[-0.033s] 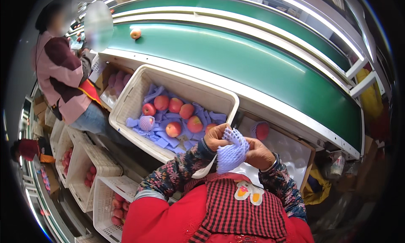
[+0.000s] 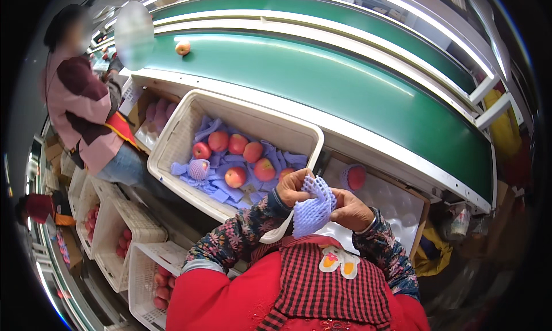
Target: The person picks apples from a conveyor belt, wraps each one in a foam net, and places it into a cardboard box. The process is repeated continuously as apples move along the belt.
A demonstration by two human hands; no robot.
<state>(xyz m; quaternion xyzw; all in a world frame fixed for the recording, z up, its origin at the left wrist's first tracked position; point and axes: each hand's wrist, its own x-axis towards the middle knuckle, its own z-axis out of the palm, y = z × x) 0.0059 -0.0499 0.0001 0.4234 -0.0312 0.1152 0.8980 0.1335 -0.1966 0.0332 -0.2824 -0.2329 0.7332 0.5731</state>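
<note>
A lavender foam net sleeve (image 2: 312, 212) is stretched between my two hands, in front of my checked apron. My left hand (image 2: 293, 188) pinches its upper left edge, and the fingers of my right hand (image 2: 352, 209) grip its right side. No fruit shows through the mesh, though part of the sleeve is covered by my fingers. Just beyond my hands is a white plastic crate (image 2: 198, 95) with several red apples (image 2: 264, 170) lying on loose lavender sleeves. One sleeved apple (image 2: 199, 169) sits at the crate's left. Another netted apple (image 2: 356, 176) rests in a shallow cardboard box beyond my right hand.
The box holds a pale moulded tray (image 2: 394, 201). A green conveyor belt (image 2: 299, 72) runs behind, carrying one apple (image 2: 183, 48). Crates of apples (image 2: 164, 285) stand at the lower left. A person in a pink jacket (image 2: 86, 110) works by the belt, left.
My hands and the foam sleeve hold nearly the same place. The view has shifted very slightly, and the person at the left has moved a little.
</note>
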